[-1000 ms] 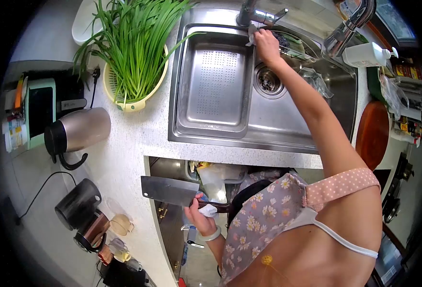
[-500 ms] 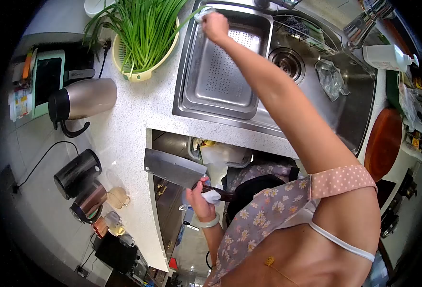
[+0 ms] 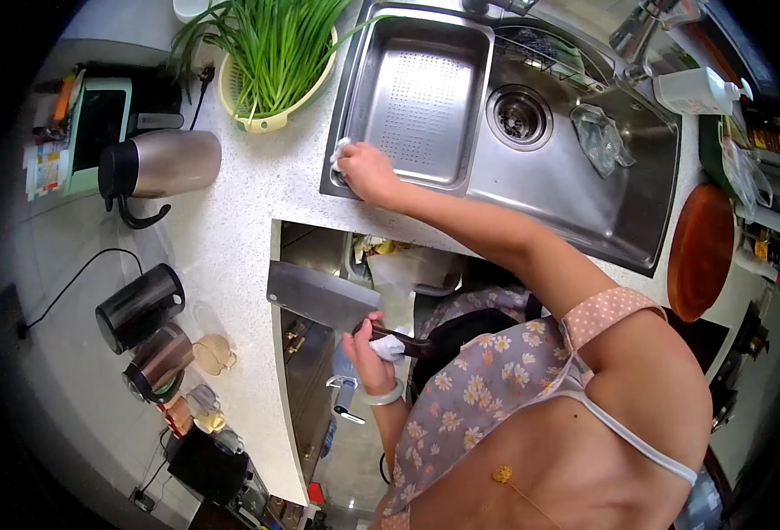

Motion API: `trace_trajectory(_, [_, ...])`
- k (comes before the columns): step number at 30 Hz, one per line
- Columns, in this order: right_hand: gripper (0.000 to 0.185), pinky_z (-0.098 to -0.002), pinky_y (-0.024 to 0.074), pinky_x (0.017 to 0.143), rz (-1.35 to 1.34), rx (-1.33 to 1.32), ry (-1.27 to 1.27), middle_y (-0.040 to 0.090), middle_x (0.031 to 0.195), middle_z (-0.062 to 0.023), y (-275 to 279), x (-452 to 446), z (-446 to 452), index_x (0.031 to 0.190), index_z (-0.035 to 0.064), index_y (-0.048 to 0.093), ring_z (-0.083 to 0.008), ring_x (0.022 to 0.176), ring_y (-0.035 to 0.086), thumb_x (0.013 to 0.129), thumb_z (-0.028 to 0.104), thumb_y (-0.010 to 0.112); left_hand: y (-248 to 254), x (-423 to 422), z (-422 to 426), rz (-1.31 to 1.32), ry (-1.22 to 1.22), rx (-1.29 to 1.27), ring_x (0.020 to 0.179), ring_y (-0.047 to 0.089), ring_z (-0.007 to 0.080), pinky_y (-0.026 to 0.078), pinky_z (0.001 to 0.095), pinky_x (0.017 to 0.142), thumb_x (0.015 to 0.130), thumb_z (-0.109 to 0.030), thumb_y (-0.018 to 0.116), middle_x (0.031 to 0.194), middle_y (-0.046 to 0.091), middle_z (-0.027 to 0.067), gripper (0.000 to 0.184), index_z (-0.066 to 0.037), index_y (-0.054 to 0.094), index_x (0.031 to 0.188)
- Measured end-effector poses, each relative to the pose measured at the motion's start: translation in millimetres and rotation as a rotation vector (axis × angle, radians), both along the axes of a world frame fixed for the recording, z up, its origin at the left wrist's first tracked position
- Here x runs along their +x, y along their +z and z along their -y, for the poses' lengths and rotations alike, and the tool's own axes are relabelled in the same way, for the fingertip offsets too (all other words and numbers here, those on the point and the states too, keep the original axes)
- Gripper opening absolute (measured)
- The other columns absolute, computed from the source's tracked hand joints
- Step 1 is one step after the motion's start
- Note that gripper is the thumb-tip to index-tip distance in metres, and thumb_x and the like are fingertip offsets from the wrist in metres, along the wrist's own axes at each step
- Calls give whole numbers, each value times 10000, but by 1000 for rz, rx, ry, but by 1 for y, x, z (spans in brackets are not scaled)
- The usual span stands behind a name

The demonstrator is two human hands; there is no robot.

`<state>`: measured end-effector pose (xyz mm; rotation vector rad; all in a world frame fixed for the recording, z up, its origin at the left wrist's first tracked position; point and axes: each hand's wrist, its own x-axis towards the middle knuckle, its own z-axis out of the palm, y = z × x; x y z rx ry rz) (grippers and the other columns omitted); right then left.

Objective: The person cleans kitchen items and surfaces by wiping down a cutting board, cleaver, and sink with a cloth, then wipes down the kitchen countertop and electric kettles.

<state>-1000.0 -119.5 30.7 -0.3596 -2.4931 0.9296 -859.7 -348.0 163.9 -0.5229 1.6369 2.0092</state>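
My left hand (image 3: 372, 360) is closed around the dark handle of a cleaver (image 3: 323, 296). The wide blade points left, over the counter edge and an open space below. A crumpled white wad (image 3: 388, 347), cloth or paper, shows against the handle in the same hand. At the near left corner of the steel sink (image 3: 575, 208), my right hand (image 3: 369, 174) presses a white cloth (image 3: 340, 155) on the rim, fingers closed over it. Just beyond that hand, a perforated steel basin (image 3: 374, 106) sits in the sink's left side.
A colander (image 3: 270, 122) of long green leaves stands left of the sink. A steel kettle (image 3: 178, 164) and dark pitchers (image 3: 142, 305) line the left counter. A clear plastic bag (image 3: 600, 141) lies in the sink. A round wooden board (image 3: 701, 252) leans at the right.
My right hand has come from the sink's far left corner to its near left corner with the white cloth. My left hand still holds the cleaver in nearly the same place.
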Motion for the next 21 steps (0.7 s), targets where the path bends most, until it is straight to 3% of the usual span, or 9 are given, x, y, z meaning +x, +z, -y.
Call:
trace_trajectory(1, [83,-422,486,734,63,28,35,604,835,-123,1,0,-2,771,35,655,-324,779,589,716,63,599,4,-1,-2,-13,-10,-18,888,582,196,435,317,857,875,-61,495,925,618,118,146,8,535,998])
trace_trajectory(5, [124,-410,527,722,348,29,384,644,873,-130,19,0,-29,789,11,659,-312,837,631,732,103,597,10,-2,1,-61,-61,7,893,582,188,434,332,849,895,-90,494,940,621,117,163,-2,513,1030])
trace_trajectory(8, [124,-417,530,706,301,166,470,645,879,-129,17,33,-35,803,9,658,-310,846,626,741,98,597,14,-6,-1,-85,-95,12,889,582,195,438,336,848,898,-79,476,932,617,119,187,6,508,1062])
trace_trajectory(14, [160,-367,505,813,414,242,348,612,970,-97,39,146,-58,914,51,658,-256,931,570,823,147,568,21,-9,-8,-125,-122,45,886,586,197,449,330,837,891,-92,485,930,617,120,149,10,535,988])
trace_trajectory(18, [156,-399,494,787,529,233,241,612,933,-121,32,237,-89,890,63,674,-292,906,581,783,148,598,17,-13,-10,-112,-160,63,872,597,196,460,329,823,885,-109,506,914,633,125,141,13,543,944])
trace_trajectory(20, [159,-413,484,764,748,78,128,609,890,-140,56,267,-103,833,55,683,-319,850,591,749,173,618,18,-15,-12,-125,-190,97,871,599,196,461,329,824,883,-108,507,912,634,128,141,16,542,939])
trace_trajectory(21, [155,-419,479,747,678,-46,47,605,863,-146,59,285,-109,805,51,681,-325,823,590,743,180,619,19,-16,-13,-131,-207,116,870,600,196,462,328,824,882,-108,508,911,634,129,140,17,541,936])
